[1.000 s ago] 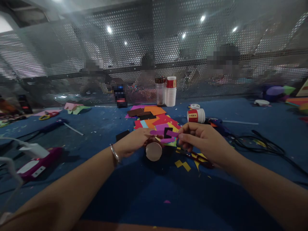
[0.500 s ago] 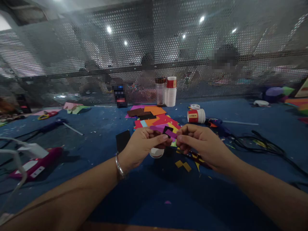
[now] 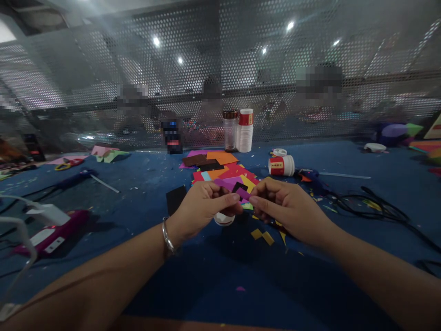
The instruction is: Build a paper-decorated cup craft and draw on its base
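Note:
A small purple paper strip [image 3: 244,193] with a black paper piece [image 3: 238,187] against it is held up between my hands. My left hand [image 3: 206,204], a silver bangle at its wrist, pinches the black piece by thumb and fingers. With thumb and forefinger my right hand [image 3: 280,202] grips the right end of the purple strip. Below my left fingers stands a white paper cup [image 3: 224,219], mostly covered by the hand. Colored paper sheets [image 3: 237,173] lie piled just behind. Small yellow paper squares [image 3: 262,236] rest on the blue table under my right hand.
On the right lie a tipped paper cup [image 3: 281,166] and a glue gun [image 3: 315,179] with its black cord. Another glue gun [image 3: 77,178] and a magenta power strip [image 3: 55,234] are at left. Stacked cups [image 3: 245,133] and a clear bottle [image 3: 229,131] stand by the perforated screen.
My right fingers have shifted slightly left along the purple strip, bringing them closer to my left fingers. Otherwise the hands keep nearly the same pose.

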A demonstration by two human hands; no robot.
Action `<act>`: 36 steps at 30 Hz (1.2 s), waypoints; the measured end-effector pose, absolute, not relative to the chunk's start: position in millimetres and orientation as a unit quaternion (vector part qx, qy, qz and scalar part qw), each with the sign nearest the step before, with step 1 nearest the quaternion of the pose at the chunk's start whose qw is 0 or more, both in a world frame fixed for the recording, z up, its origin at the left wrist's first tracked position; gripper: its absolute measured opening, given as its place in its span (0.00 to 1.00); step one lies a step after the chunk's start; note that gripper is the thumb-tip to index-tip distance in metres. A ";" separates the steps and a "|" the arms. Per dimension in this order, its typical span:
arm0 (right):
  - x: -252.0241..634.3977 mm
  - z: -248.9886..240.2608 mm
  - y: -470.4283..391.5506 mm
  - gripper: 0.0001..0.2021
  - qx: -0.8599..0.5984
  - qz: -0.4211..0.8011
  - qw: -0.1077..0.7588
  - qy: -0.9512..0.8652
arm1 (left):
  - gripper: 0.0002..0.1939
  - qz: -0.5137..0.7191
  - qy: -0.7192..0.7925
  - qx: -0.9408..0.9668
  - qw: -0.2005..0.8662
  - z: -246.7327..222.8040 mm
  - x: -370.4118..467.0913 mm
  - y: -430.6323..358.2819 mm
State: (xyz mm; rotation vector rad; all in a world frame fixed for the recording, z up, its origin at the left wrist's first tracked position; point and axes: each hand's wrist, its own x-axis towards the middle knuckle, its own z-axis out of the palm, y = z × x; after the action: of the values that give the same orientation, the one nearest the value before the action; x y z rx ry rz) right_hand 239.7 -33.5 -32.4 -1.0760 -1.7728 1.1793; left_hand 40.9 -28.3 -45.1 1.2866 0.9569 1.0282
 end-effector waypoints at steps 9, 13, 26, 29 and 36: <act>239.2 -32.9 -31.9 0.07 -0.430 0.467 0.346 -0.690 | 0.08 0.409 0.423 0.586 0.557 -40.7 37.6 -27.6; 239.6 -33.2 -32.5 0.07 -0.431 0.464 0.337 -0.697 | 0.07 0.406 0.427 0.595 0.547 -41.1 38.7 -27.7; 240.3 -34.1 -32.3 0.05 -0.461 0.474 0.371 -0.652 | 0.12 0.285 0.516 0.752 0.295 -31.8 16.9 -9.4; 240.0 -33.8 -32.4 0.06 -0.468 0.474 0.379 -0.642 | 0.12 0.230 0.526 0.775 0.264 -40.6 14.1 -1.2; 238.3 -30.8 -33.2 0.08 -0.472 0.476 0.376 -0.639 | 0.05 0.271 0.525 0.753 0.291 -49.9 17.4 0.9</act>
State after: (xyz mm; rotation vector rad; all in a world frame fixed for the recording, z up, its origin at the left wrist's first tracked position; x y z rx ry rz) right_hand 238.3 -33.2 -30.8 -1.2081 -1.6361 1.2189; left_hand 17.4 0.9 -49.9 2.0067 1.3988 0.7230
